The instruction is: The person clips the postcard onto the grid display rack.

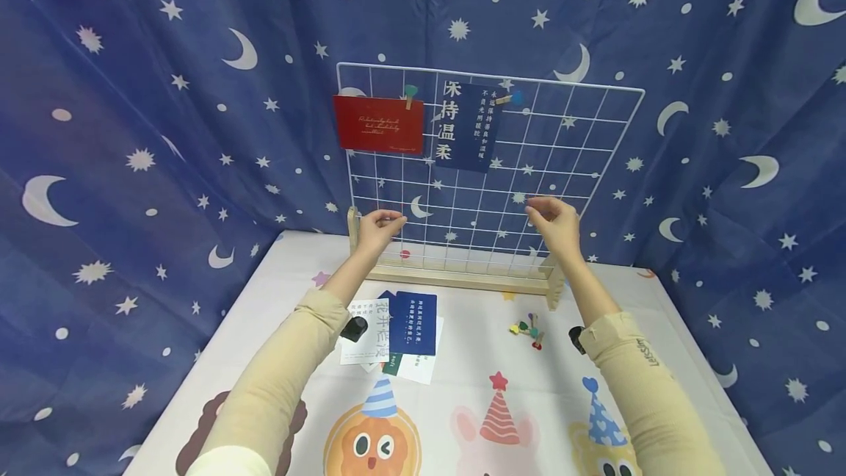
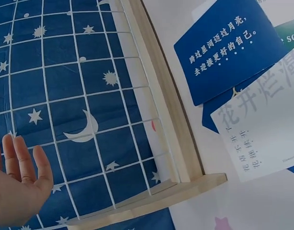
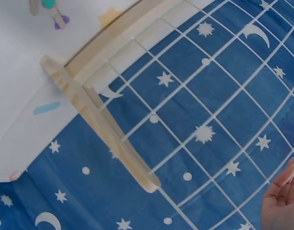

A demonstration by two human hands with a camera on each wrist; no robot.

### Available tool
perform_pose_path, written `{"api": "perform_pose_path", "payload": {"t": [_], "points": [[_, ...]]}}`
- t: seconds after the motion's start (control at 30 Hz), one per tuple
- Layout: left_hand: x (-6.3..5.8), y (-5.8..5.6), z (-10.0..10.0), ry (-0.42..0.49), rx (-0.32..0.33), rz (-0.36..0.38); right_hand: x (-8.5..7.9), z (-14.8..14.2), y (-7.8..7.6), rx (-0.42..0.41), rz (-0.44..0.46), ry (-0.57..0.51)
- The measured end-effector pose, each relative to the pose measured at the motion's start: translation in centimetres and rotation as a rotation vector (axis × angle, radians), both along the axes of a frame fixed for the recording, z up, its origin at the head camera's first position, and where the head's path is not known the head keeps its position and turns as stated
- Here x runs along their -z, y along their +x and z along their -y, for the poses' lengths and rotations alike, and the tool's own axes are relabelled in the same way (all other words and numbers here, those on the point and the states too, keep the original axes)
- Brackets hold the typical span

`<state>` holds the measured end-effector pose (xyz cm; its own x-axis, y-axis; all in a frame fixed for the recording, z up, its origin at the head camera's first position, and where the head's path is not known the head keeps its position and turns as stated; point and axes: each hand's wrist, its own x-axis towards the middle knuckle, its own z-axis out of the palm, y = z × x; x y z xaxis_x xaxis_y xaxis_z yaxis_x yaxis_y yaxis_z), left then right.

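Observation:
A white wire grid [image 1: 476, 230] stands upright in a wooden base [image 1: 456, 279]. In the head view, a red card [image 1: 380, 125] hangs at its upper left under a green-topped clothespin [image 1: 410, 96]. Right of it a dark blue card [image 1: 468, 131] with white characters is pinned by a blue-topped clothespin [image 1: 509, 99]. My left hand [image 1: 381, 230] is in front of the grid's lower left, fingers loosely bent and holding nothing visible. On the other side, my right hand [image 1: 557, 226] is before the lower right, thumb and fingers apart, with nothing seen between them.
Left of centre on the table lies a loose pile of cards, a blue card [image 1: 413, 323] and a white card [image 1: 366, 333] among them. Several small clothespins [image 1: 524, 327] lie right of centre. A blue curtain [image 1: 165, 167] with moons and stars surrounds the table.

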<state>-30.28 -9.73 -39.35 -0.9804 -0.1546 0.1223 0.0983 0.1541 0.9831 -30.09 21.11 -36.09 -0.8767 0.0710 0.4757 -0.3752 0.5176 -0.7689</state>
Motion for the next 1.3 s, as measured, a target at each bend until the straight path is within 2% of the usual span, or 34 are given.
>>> {"api": "perform_pose_path", "payload": {"t": [0.17,0.5,0.63,0.73,0.87,0.97,1.3], "points": [[0.6,0.5,0.4,0.015,0.023,0.011,1.0,-0.3,0.5,-0.001,0.026,-0.009],[2.4,0.9,1.2,-0.063,0.037,0.032,3.1,-0.9,1.3,-0.015,0.012,-0.018],[3.1,0.9,1.5,-0.093,0.050,0.036,3.8,-1.5,1.7,-0.012,0.042,-0.029],[3.6,1.1,1.7,-0.126,0.044,0.025,4.5,-2.1,1.7,-0.030,0.080,-0.039],[4.3,1.3,2.1,-0.165,0.014,-0.027,5.4,-2.8,2.0,-0.054,0.118,-0.054],[5.1,1.4,2.5,-0.186,-0.005,-0.059,6.3,-3.2,2.3,-0.053,0.135,-0.056],[8.2,2.4,4.2,-0.274,-0.003,-0.076,9.7,-4.3,3.2,-0.044,0.162,-0.004]]}}
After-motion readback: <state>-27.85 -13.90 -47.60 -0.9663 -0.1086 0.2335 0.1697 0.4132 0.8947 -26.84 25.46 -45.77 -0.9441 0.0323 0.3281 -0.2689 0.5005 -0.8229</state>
